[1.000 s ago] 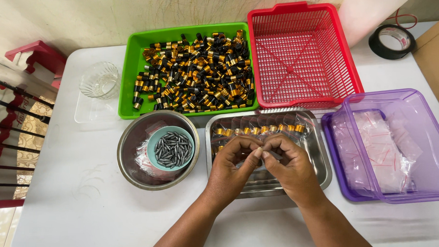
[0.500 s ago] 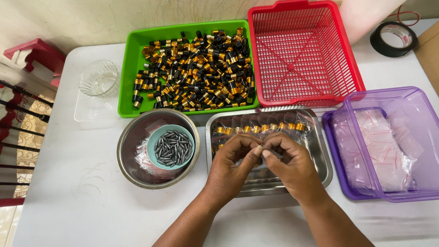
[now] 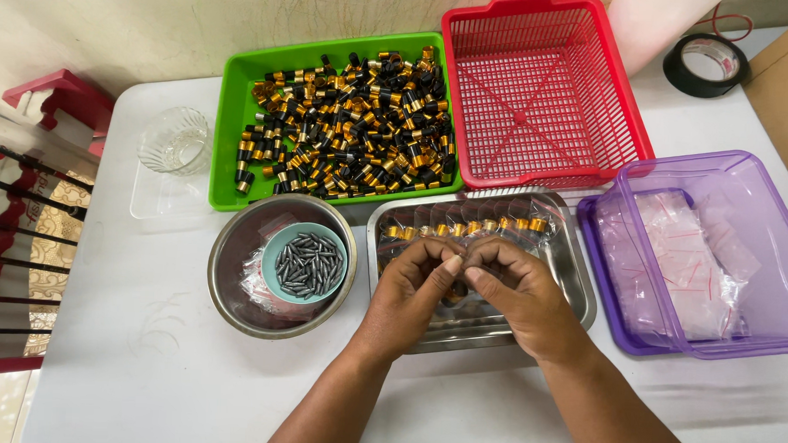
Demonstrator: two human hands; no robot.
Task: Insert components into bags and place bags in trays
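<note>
My left hand (image 3: 409, 292) and my right hand (image 3: 518, 291) meet fingertip to fingertip over a rectangular steel tray (image 3: 575, 280). Between the fingers I pinch a small black-and-gold piece (image 3: 455, 292), mostly hidden by the fingers. A row of gold-and-black pieces in small clear bags (image 3: 464, 228) lies along the tray's far side. Left of the tray stands a round steel bowl (image 3: 234, 303) holding a small teal cup of dark grey pointed pins (image 3: 305, 264).
A green tray (image 3: 226, 154) full of black-and-gold parts sits at the back, a red mesh basket (image 3: 538, 87) beside it. A purple clear box (image 3: 759, 260) with small plastic bags stands at the right. A glass dish (image 3: 174, 140) and a tape roll (image 3: 707, 62) are farther off.
Both hands stay over the steel tray; the fingers have shifted slightly around the small piece. Nothing else has moved.
</note>
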